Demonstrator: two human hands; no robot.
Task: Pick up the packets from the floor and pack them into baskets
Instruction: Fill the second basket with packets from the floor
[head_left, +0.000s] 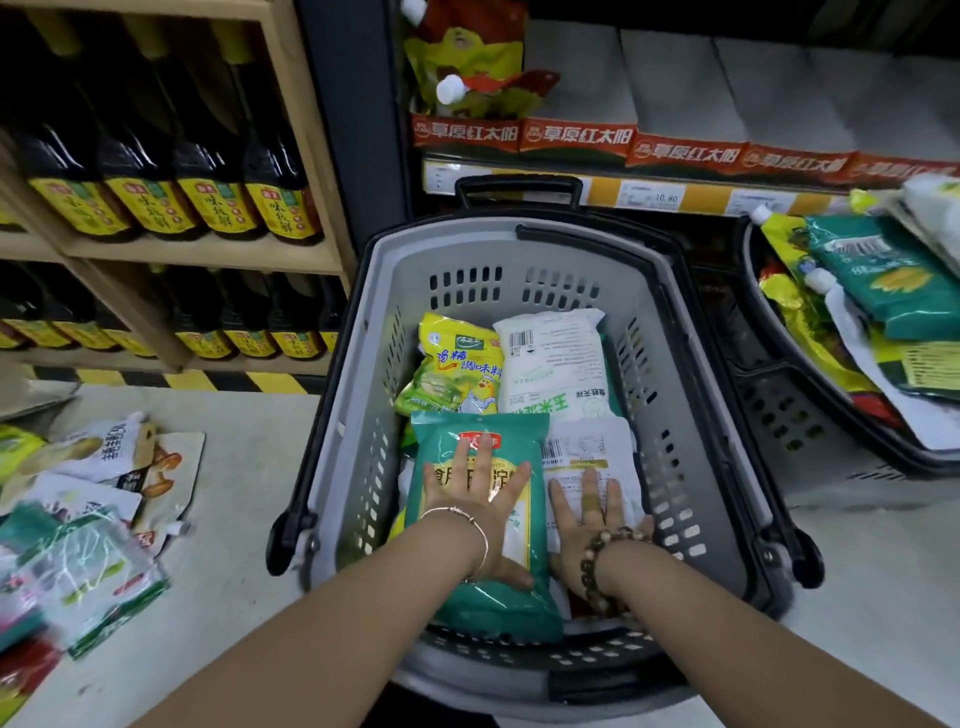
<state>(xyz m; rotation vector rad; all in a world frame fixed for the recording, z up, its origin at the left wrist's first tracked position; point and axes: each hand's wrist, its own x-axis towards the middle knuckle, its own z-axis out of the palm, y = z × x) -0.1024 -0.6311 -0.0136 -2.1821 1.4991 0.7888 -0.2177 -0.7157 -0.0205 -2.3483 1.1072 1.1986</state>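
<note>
A grey plastic basket (691, 395) with a black rim stands on the floor in front of me. Inside lie a yellow-green seasoning packet (457, 364), a white packet (553, 358), a green packet (480, 525) and a white flat packet (587, 457). My left hand (475, 493) rests flat, fingers spread, on the green packet. Beside it my right hand (592, 514) presses flat on the white flat packet. Neither hand grips anything. Several loose packets (88, 519) lie on the floor at the left.
A second basket (810, 410), full of packets (883, 306), stands at the right. Wooden shelves of dark sauce bottles (171, 156) rise at the left. A store shelf with red labels (675, 150) and price tags runs behind the baskets.
</note>
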